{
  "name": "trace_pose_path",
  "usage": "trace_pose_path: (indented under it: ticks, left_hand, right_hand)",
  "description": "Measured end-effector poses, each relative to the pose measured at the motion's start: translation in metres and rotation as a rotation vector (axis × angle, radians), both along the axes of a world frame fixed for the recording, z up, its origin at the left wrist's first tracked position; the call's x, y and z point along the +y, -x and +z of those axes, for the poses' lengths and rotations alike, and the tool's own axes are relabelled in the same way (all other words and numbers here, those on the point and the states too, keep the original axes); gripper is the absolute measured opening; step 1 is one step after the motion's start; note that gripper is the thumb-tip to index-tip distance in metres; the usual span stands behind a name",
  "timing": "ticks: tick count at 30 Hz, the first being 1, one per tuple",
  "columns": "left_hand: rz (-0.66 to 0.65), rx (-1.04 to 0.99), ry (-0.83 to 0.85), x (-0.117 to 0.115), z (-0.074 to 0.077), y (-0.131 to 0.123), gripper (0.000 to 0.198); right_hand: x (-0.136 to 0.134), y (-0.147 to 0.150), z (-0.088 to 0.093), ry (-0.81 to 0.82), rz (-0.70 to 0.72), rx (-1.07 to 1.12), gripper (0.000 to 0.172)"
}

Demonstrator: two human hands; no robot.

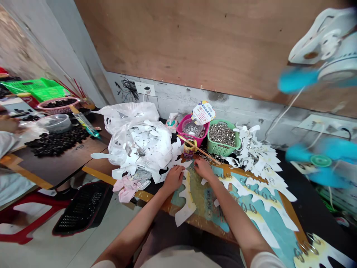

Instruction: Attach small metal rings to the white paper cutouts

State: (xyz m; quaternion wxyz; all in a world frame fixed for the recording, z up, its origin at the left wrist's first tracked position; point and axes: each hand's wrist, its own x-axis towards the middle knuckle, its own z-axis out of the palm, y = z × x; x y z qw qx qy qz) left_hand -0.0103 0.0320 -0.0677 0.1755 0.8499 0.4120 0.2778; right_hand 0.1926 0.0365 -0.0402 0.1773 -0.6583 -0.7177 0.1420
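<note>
My left hand (173,177) rests with curled fingers on the top of a long wavy white card strip (186,203) that lies on the teal and yellow work mat (206,201). My right hand (203,168) is closed in a pinch just right of it, near the strip's upper end and a scatter of small metal rings (209,159). What its fingertips hold is too small to see. More white strips fitted with rings (259,197) lie in a row to the right.
A green basket of metal rings (223,138) and a pink basket (192,132) stand behind my hands, beside a small jar with a stick (189,149). A heap of white cut-outs (142,147) lies left. A spinning blue fan (320,89) is right. Another person's sleeve (7,141) is far left.
</note>
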Motion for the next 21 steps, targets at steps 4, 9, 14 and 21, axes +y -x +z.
trace_pose_path:
  ticks: [4,9,14,21]
  left_hand:
    - [0.001,0.004,-0.001,0.000,-0.001,0.004,0.022]
    - [-0.026,0.022,0.001,0.001,-0.003,0.001,0.024]
    - [-0.033,0.043,0.001,0.000,-0.005,0.000,0.024]
    - [-0.034,0.062,-0.007,-0.001,-0.005,0.002,0.026]
  right_hand:
    - [-0.007,-0.001,0.003,0.009,0.045,0.084,0.017]
    - [-0.015,0.004,-0.001,0.096,0.195,0.208,0.016]
    - [-0.016,0.006,-0.010,0.106,0.270,0.270,0.019]
    - [-0.028,-0.004,0.003,0.094,0.301,0.336,0.024]
